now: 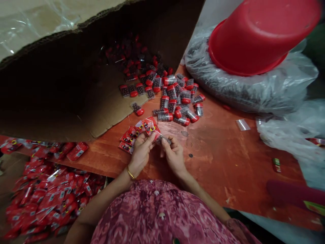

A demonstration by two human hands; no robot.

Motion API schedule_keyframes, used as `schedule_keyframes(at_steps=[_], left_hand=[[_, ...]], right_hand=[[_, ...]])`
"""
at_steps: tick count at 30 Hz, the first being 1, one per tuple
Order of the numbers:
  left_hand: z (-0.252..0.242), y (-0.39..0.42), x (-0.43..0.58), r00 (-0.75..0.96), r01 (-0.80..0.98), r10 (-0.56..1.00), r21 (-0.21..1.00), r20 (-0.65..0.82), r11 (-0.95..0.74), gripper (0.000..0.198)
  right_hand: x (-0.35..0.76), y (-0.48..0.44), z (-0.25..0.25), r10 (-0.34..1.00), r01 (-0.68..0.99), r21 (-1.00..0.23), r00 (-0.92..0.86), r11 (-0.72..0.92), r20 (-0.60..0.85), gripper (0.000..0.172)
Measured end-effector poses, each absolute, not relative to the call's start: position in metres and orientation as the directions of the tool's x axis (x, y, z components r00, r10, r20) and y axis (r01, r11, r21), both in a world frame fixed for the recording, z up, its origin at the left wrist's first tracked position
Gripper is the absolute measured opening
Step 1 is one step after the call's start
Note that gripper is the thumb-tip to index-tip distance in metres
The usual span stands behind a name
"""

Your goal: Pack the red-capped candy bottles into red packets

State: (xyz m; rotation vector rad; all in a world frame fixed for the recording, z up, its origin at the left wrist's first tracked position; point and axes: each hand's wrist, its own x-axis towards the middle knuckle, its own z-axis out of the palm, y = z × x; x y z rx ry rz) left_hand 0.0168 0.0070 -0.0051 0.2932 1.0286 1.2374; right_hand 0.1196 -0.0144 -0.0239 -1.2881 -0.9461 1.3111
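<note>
My left hand [142, 149], with a gold bangle at the wrist, pinches a red printed packet [150, 124] above the table. My right hand [174, 154] is closed on a small clear container of dark beads [159, 139], which meets the packet's near end between the hands. Whether the container is inside the packet I cannot tell. Under and beside my left hand lie several flat red printed packets [127, 137]. Beyond my hands is a loose pile of red-capped clear containers [172, 96] filled with dark beads.
A large cardboard box [106, 120] lies open at the left, with more containers inside. Below the table edge at the left are many filled red packets [50, 200]. A red bucket [243, 44] rests on a plastic bag [236, 96]. A small green-red object [276, 165] lies at right.
</note>
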Motion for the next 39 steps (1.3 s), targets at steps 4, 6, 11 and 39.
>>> schedule_keyframes(at_steps=[4,6,11,39], left_hand=[[-0.008,0.006,0.02,-0.035,-0.648,0.882,0.682,-0.47,0.338,0.038],[-0.009,0.004,0.022,-0.035,-0.641,0.889,0.692,-0.457,0.331,0.037],[-0.014,-0.003,0.027,-0.105,-0.587,0.917,0.768,-0.385,0.255,0.032],[-0.005,-0.018,-0.025,0.236,-0.499,0.691,0.525,-0.683,0.689,0.026]], right_hand=[[0.116,-0.016,-0.025,0.976,-0.127,-0.986,0.175,-0.109,-0.131,0.029],[0.115,-0.017,-0.026,0.975,-0.14,-0.986,0.188,-0.091,-0.117,0.029],[0.113,-0.02,-0.027,0.971,-0.166,-0.984,0.214,-0.068,-0.103,0.028],[0.114,0.015,-0.037,0.894,0.548,-0.707,-0.249,0.447,0.372,0.04]])
